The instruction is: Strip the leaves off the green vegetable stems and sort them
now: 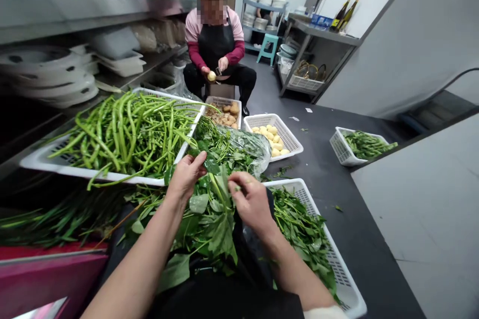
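Observation:
My left hand (187, 174) is closed, thumb against fingers, on a leafy green stem. Its fingertips meet dark green leaves. My right hand (250, 198) has its fingers curled together beside the upper leaves, with a small green bit at the fingertips. Between and below both hands hang broad leafy greens (220, 229) over the dark apron. To the left, a white basket (123, 178) holds long green stems (127, 134). At the right, another white basket (348, 279) holds picked leaves (303, 234).
Ahead, a seated person (215, 40) holds a peeled potato (211, 76) and a peeler. Before them stand baskets of unpeeled potatoes (234, 108) and peeled potatoes (275, 139). A plastic bag of greens (250, 147) lies nearer. Metal shelving (93, 12) runs along the left.

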Motion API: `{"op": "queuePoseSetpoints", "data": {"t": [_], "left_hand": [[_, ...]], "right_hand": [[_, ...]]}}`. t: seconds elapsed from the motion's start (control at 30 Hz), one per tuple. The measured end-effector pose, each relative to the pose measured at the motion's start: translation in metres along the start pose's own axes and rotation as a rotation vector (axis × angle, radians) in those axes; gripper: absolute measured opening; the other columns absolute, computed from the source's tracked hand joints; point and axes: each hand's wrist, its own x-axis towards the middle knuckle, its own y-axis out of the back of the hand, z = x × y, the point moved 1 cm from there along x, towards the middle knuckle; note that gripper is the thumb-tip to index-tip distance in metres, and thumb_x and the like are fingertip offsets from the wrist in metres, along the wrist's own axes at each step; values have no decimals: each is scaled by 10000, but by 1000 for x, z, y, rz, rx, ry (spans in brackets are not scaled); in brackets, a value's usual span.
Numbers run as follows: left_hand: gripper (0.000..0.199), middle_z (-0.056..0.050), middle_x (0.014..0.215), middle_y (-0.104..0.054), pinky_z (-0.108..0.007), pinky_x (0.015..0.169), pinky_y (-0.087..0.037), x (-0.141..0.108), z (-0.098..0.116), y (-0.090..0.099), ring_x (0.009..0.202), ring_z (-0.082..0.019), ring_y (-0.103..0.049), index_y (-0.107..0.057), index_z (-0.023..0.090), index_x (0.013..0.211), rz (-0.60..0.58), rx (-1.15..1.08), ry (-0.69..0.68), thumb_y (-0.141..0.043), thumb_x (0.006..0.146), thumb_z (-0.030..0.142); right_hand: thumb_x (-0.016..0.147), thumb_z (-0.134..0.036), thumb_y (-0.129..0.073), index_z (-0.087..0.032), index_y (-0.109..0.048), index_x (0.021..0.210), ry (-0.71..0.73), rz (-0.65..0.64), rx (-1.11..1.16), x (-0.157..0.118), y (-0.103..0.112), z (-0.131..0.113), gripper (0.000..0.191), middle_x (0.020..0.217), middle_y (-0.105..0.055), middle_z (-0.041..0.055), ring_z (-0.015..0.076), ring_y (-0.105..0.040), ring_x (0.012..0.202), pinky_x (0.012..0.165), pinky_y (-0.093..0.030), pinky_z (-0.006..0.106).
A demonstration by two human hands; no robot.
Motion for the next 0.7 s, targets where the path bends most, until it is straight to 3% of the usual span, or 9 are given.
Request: {"op": "queuePoseSetpoints", "data": {"t": [0.07, 0.1, 0.2, 0.27, 0.37, 0.53, 0.7], "left_hand": [[429, 82, 465, -469, -172, 402, -352, -3, 1, -2, 394, -52, -433, -437, 173, 589, 57, 56, -46, -768, 511, 433], [415, 76, 478, -484, -175, 403, -349, -5, 2, -3, 401, -55, -435, -449, 170, 594, 74, 87, -74, -759, 512, 434], [355, 69, 506, -496, -178, 399, -335, -10, 7, -6, 414, -55, -416, -509, 155, 633, 72, 139, -142, -727, 534, 416], [322, 67, 514, -499, -176, 398, -336, -14, 9, -8, 421, -57, -414, -531, 150, 657, 71, 151, -166, -715, 546, 390], [274, 65, 502, -499, -175, 380, -325, -18, 11, -7, 401, -57, -404, -522, 156, 638, 78, 174, -161, -702, 566, 349], [233, 79, 445, -457, -168, 330, -291, -17, 10, -1, 332, -44, -344, -493, 166, 596, 63, 225, -129, -689, 614, 290], [279, 31, 447, -514, -199, 376, -418, -14, 5, 7, 370, -102, -495, -515, 156, 597, 43, 296, -25, -643, 703, 380]], "right_hand": [[866, -315, -445, -197, -570, 841, 24, 176, 19, -3, 5, -4, 174, 752, -581, 25, 133, -532, 649, 615, -427, 244], [872, -326, -440, -199, -565, 857, 43, 183, 5, -4, 7, -6, 179, 753, -576, 23, 131, -525, 635, 597, -420, 241], [801, -344, -563, -202, -586, 804, 98, -67, -256, -1, 5, -3, 144, 738, -585, 22, 152, -530, 669, 626, -404, 256], [763, -318, -615, -206, -591, 756, 44, -192, -449, 2, -2, 6, 115, 708, -589, 13, 158, -528, 673, 632, -385, 259], [789, -258, -581, -205, -587, 798, -19, -156, -570, 5, -10, 21, 55, 761, -606, 14, 156, -532, 692, 636, -370, 255], [802, -232, -550, -195, -572, 790, 131, -184, -716, 5, -16, 32, 44, 809, -605, 37, 183, -528, 779, 670, -354, 269], [755, -174, -534, -189, -550, 732, 156, -232, -835, 3, -22, 41, 32, 755, -584, 43, 182, -498, 723, 635, -333, 276]]}}
